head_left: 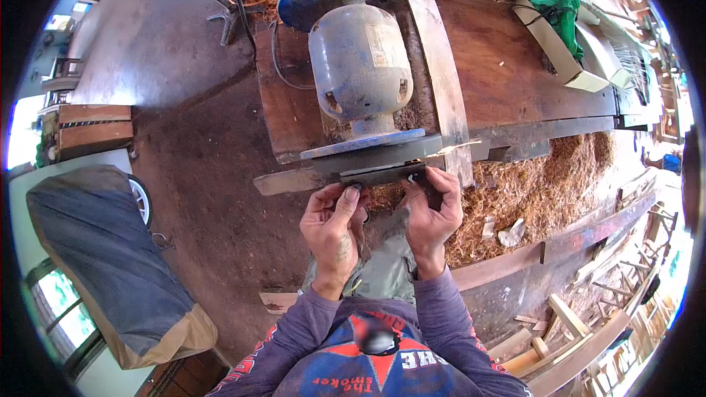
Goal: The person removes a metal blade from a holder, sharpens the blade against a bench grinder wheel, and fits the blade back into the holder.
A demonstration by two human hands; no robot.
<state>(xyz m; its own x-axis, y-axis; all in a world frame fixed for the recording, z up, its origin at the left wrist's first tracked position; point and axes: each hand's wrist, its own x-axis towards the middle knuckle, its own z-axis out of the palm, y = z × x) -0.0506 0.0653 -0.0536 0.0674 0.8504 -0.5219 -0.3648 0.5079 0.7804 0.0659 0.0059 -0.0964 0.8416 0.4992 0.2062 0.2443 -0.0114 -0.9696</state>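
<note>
A bench grinder [360, 62] stands in front of me, and its near grinding wheel [379, 153] faces my hands. A flat, dark metal blade [382, 174] lies lengthwise along the rim of this wheel and appears to touch it. My left hand [332, 231] pinches the blade's left end, thumb on top. At the other end, my right hand [434, 213] grips it between thumb and fingers. Bright yellowish streaks like sparks [456, 148] run off to the right from the wheel. The fingers beneath the blade are partly hidden.
The grinder sits on a wooden bench [507, 66] with a long board [437, 51] beside it. An open carton [555, 44] holds green cloth [557, 11]. Wood shavings [529, 191] heap up at the right. A covered object [110, 250] stands left; lumber [573, 331] lies lower right.
</note>
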